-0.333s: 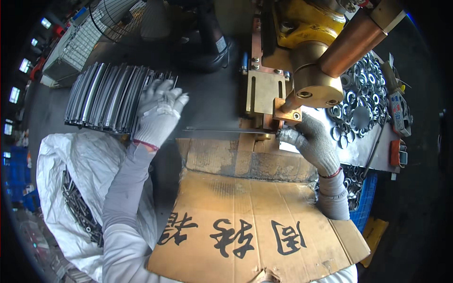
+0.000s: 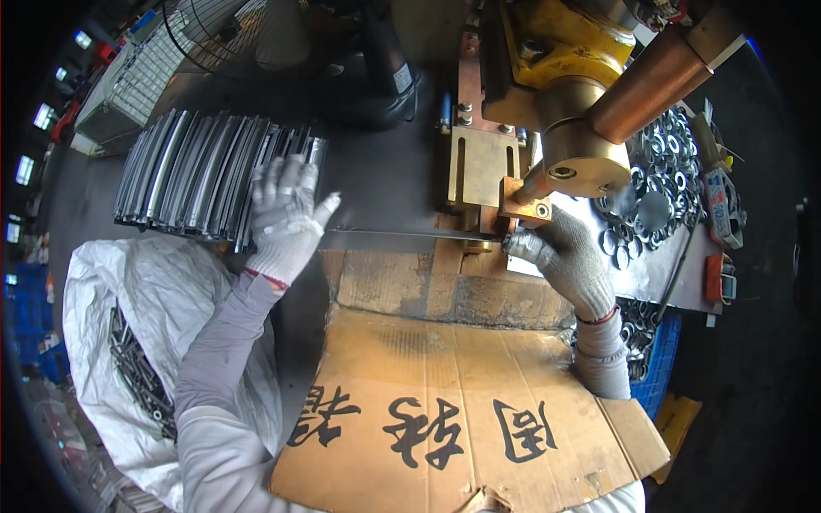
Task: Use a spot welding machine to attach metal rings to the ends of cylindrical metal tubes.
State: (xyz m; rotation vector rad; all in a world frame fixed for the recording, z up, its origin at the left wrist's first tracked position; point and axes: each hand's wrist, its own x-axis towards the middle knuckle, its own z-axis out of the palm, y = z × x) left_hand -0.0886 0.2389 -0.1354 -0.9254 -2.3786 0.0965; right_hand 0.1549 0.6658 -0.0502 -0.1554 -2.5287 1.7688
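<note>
My left hand (image 2: pixel 289 214), in a pale knit glove, rests on the right end of a row of thin grey metal strips (image 2: pixel 192 175). Its fingers are slightly spread and its thumb points away to the right; nothing shows in its grip. At the machine's brass and copper fixture (image 2: pixel 483 167), my right hand (image 2: pixel 569 256), also gloved, is closed with the thumb toward the front edge. Its fingertips are partly hidden behind a copper block (image 2: pixel 526 201), so what they hold cannot be made out. A thin metal rod (image 2: pixel 402 234) runs left from beside that thumb.
A copper electrode arm (image 2: pixel 646 94) and yellow machine head (image 2: pixel 564 43) overhang my right hand. Many metal rings (image 2: pixel 654 205) lie on the right table. Cardboard (image 2: pixel 410 359) covers my lap. A white sack (image 2: pixel 111 274) holding bolt-like pieces stands left; a fan (image 2: pixel 214 30) is behind.
My left hand has drawn slightly nearer to me, its thumb spreading from the fingers. The right hand stays at the fixture. The view has shifted a little.
</note>
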